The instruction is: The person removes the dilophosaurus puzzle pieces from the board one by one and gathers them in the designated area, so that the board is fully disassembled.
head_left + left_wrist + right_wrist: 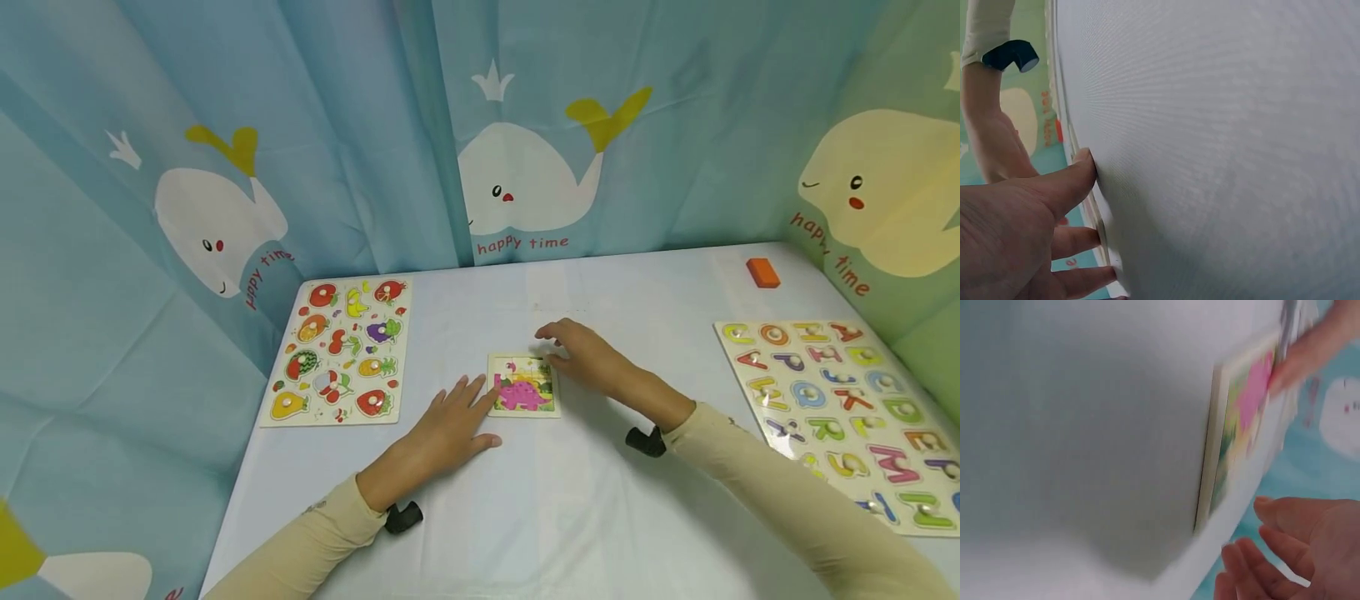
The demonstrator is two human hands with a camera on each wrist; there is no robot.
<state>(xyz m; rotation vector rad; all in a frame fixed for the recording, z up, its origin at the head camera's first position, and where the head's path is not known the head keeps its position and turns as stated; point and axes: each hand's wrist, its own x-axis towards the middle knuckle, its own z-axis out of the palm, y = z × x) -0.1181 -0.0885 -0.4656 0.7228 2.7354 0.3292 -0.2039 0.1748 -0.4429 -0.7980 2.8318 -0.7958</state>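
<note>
On the white-covered table (540, 533), a small square picture puzzle (524, 392) with a pink dinosaur in a pale frame lies flat between the person's two hands, about midway across. The left hand (447, 429) is low at the puzzle's left side, palm down, fingers spread and thumb held out toward the near side; one fingertip meets the left edge of the puzzle, though I can't tell whether it presses. The right hand (588, 357) hovers by the far right corner, its fingers gently bent and the thumb apart from them, pinching nothing and just clear of the puzzle. Both arms come in from the near side in beige sleeves (330, 533), a small black device (405, 517) at each wrist. Over to the left lies a fruit board (337, 321) with knobbed pieces, well apart from the puzzle; to the right, a letter board (847, 417) sits at a slant, and beyond it, at the far right, an orange block (763, 273). Blue curtains (360, 167) printed with white whales hang behind the table.
</note>
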